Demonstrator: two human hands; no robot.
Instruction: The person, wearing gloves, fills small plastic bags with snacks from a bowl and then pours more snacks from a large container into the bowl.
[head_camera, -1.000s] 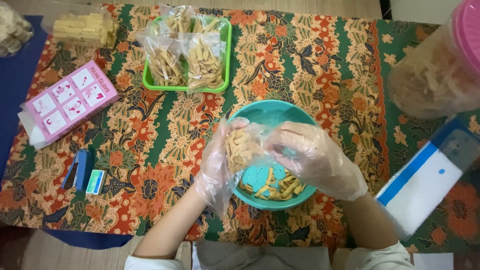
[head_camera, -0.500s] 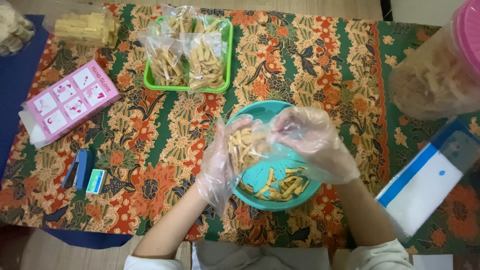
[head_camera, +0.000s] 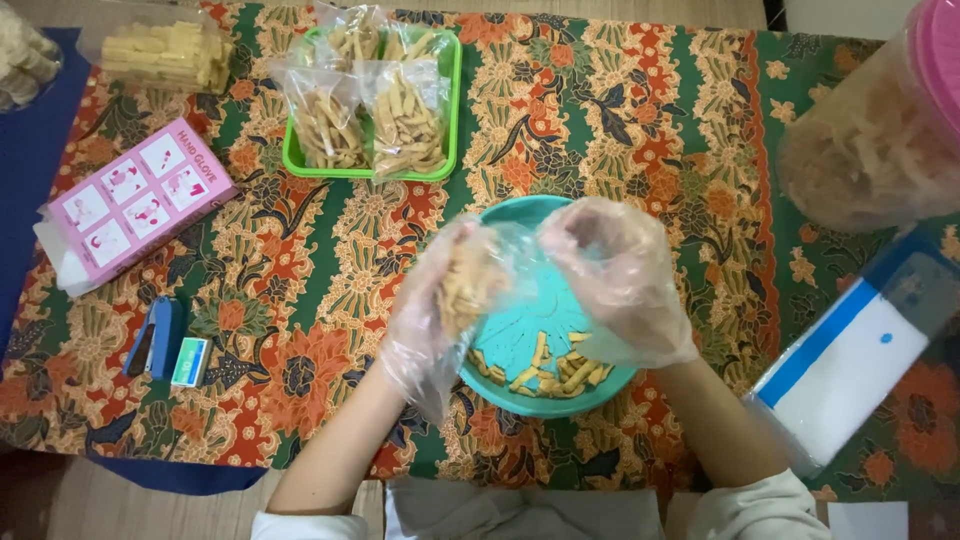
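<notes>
Pink rectangular box (head_camera: 135, 205): bench, left, lying flat, white picture panels on top. Small green-and-white box (head_camera: 190, 361): below it, beside a blue stapler (head_camera: 153, 337). Clear filled snack bags (head_camera: 375, 110): green tray (head_camera: 290, 160), top centre. Blue-and-white pack (head_camera: 850, 350): right edge.

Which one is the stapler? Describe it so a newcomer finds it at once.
Start at the pink box lying on the patterned tablecloth, far from both gloved hands. Just below it lies the blue stapler. It is the long dark-blue piece; the small green and white box beside it is squarer.
</notes>
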